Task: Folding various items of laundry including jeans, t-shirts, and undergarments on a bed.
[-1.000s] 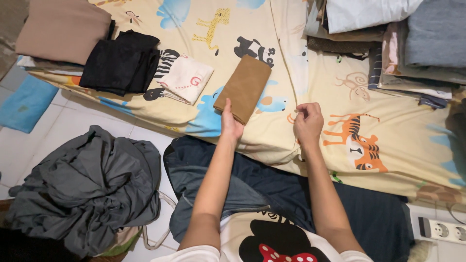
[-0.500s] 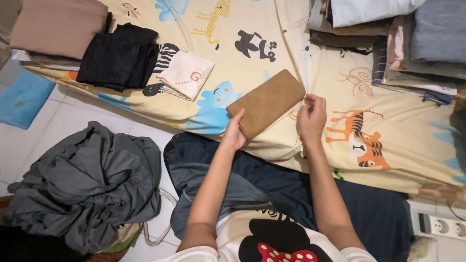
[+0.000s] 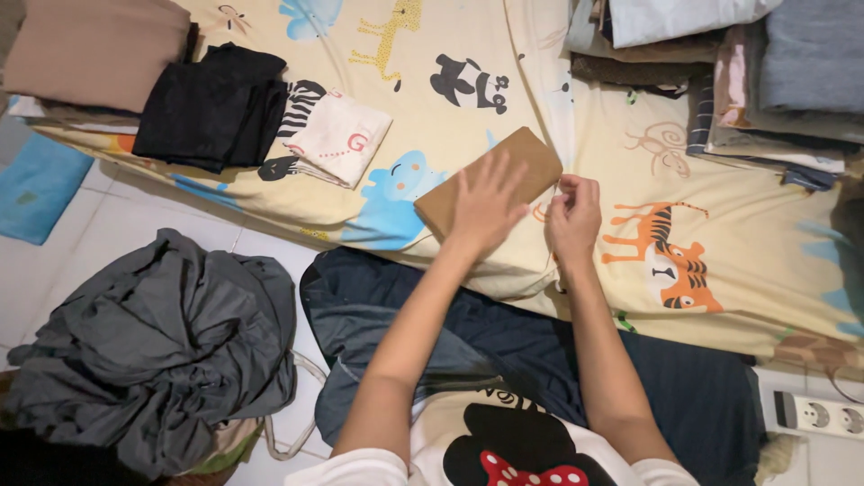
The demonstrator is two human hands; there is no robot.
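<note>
Shown flat on the animal-print sheet [image 3: 468, 99], the folded brown cloth [image 3: 522, 157] is pressed by the left hand [image 3: 486, 202] with fingers spread — the right hand [image 3: 573, 216], fingers curled together, touches its edge — so uneven pressure could skew the fold.

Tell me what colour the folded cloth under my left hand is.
Tan brown folded cloth, plain, seen in the head view under the left hand.

Left hand [image 3: 486, 205] lies flat, fingers spread, on folded brown cloth [image 3: 517, 160]. Right hand [image 3: 572, 216] touches the cloth's right edge. Cloth rests on animal-print sheet [image 3: 432, 36].
</note>
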